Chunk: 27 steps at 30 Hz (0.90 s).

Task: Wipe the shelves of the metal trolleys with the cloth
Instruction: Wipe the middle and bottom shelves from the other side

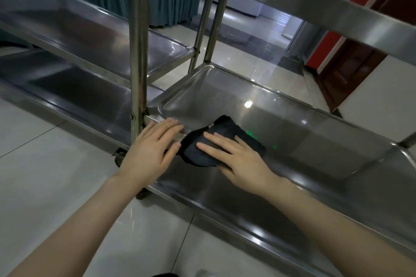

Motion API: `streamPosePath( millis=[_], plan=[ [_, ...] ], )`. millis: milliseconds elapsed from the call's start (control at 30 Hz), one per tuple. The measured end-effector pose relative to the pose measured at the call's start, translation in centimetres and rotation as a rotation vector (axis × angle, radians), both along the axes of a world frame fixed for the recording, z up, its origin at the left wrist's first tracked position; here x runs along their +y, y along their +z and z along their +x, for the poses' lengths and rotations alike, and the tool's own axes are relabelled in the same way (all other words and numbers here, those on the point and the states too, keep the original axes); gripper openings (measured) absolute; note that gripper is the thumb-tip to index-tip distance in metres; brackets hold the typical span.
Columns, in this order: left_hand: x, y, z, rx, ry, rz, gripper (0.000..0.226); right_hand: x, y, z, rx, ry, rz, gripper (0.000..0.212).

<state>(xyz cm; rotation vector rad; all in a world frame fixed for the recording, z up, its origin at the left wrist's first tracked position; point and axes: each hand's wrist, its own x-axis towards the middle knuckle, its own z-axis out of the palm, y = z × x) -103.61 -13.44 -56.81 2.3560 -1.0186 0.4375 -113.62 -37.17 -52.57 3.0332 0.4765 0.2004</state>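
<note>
Counting 2 shiny stainless-steel trolleys, left trolley (94, 36) and right trolley (292, 119), each showing 2 rimmed shelves; 1 crumpled black cloth (227, 127); 2 bare hands: left hand (153, 148), right hand (236, 156).

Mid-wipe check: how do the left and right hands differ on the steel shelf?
The right hand lies flat on the dark folded cloth, inside the steel tray shelf; the left hand rests on that shelf's near rim, beside the cloth and the metal post. The right hand's fingers point up-left, the left hand's up-right. Both are flat, gripping nothing.
</note>
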Motion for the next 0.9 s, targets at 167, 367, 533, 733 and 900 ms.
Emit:
streamPosePath(
  millis=[167,367,533,733,900],
  plan=[
    [-0.5,-0.5,-0.6,0.002,0.049,0.040,0.059,-7.6,0.2,-11.0,-0.053,-0.137,-0.055,0.080],
    [-2.3,-0.2,-2.2,0.065,0.117,0.015,0.057,-5.1,0.7,-9.1,-0.065,-0.179,-0.013,0.069],
    [-1.4,-0.8,-2.7,0.017,0.088,-0.073,0.054,0.3,-0.6,-2.6,-0.130,-0.100,0.003,0.065],
    [0.8,-7.0,-3.4,-0.060,0.029,-0.031,0.050,-2.1,-4.1,-5.8,-0.402,0.212,-0.230,0.054],
    [0.1,-12.6,-4.8,0.017,-0.017,0.094,0.059,-2.4,-5.5,-5.1,-0.513,0.366,-0.208,0.042]
  ],
)
